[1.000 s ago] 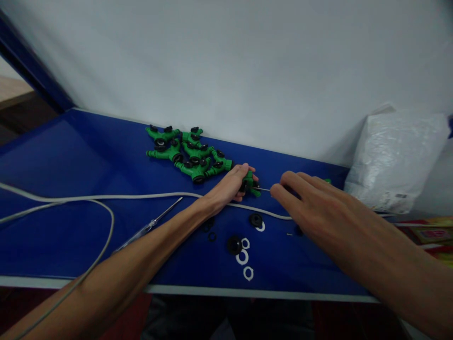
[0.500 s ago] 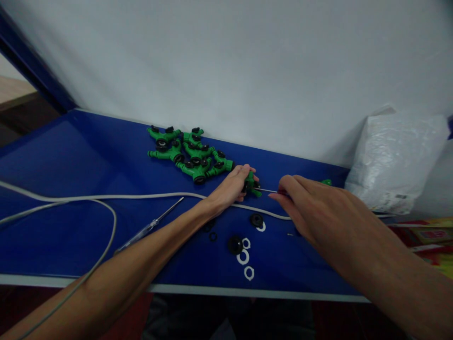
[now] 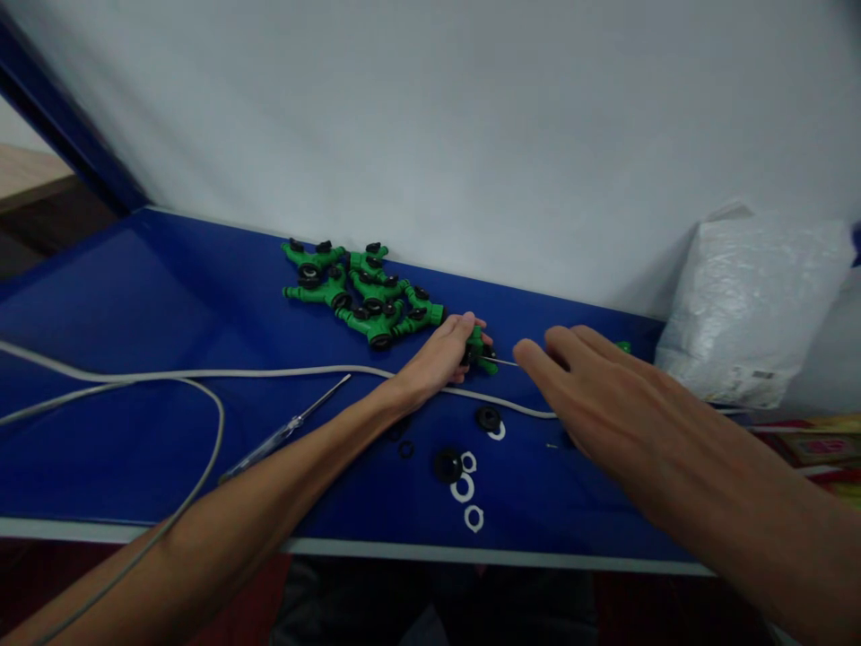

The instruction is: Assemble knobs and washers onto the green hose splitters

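My left hand (image 3: 440, 354) is closed around a green hose splitter (image 3: 476, 343) with black parts, holding it low over the table. My right hand (image 3: 598, 386) grips a screwdriver (image 3: 503, 362); only its thin metal shaft shows, with the handle hidden by the fingers. The shaft's tip meets the splitter on its right side. Left of my left hand lies a cluster of several similar green splitters (image 3: 377, 292) with black knobs. Nearer the front edge are black round caps (image 3: 447, 466) and white rings (image 3: 473, 518).
A second screwdriver (image 3: 296, 422) with a clear handle lies beside my left forearm. A pale cable (image 3: 248, 372) runs across the blue table (image 3: 161, 296) and beneath my left wrist. At right stands a white plastic bag (image 3: 753, 305). A tiny screw-like piece (image 3: 552, 446) lies near my right hand.
My right hand has turned on the screwdriver, its thumb side rolling upward and its fingers shifting. My left hand and the splitter stay in place.
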`<state>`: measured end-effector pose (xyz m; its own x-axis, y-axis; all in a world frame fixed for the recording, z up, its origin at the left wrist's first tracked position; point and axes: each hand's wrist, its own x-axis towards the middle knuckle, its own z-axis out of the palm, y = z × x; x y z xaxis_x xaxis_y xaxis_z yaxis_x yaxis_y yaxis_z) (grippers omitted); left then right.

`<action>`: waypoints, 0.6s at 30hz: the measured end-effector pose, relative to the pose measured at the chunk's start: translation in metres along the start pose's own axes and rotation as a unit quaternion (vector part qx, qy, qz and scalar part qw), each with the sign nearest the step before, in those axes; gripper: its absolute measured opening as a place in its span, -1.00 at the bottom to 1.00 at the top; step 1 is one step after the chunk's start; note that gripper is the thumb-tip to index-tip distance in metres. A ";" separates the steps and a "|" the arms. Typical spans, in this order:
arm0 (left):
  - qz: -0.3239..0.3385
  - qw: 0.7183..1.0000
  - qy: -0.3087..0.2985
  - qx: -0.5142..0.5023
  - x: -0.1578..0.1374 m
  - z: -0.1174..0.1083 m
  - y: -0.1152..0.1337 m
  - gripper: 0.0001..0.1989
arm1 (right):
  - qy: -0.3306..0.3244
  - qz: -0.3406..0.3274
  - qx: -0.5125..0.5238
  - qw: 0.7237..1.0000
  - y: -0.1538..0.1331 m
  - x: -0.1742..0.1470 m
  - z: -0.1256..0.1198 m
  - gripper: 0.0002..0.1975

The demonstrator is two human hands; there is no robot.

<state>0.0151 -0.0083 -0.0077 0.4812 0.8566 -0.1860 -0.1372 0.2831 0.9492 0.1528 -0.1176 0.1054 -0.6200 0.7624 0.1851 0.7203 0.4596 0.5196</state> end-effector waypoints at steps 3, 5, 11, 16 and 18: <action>0.000 1.000 0.012 0.014 -0.002 0.001 0.002 -0.61 | 0.019 -0.053 -0.032 0.998 0.001 0.009 -0.006 -0.70; 0.000 1.000 0.019 0.019 -0.004 0.001 0.003 -0.61 | 0.019 -0.081 -0.031 0.996 0.003 0.014 -0.009 -0.75; 0.006 1.000 0.013 -0.004 -0.002 0.001 0.001 -0.62 | 0.003 -0.050 0.001 0.999 0.005 0.012 -0.005 -0.69; 0.000 1.000 0.019 0.008 -0.002 0.001 0.001 -0.62 | -0.024 -0.006 0.027 0.999 0.004 0.007 -0.001 -0.62; -0.003 1.000 0.022 0.015 -0.003 0.002 0.002 -0.62 | -0.045 0.021 0.046 0.998 0.004 0.007 0.001 -0.70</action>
<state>0.0153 -0.0112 -0.0052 0.4434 0.8734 -0.2015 -0.1085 0.2755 0.9552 0.1513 -0.1100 0.1079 -0.5617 0.8177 0.1260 0.7726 0.4638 0.4336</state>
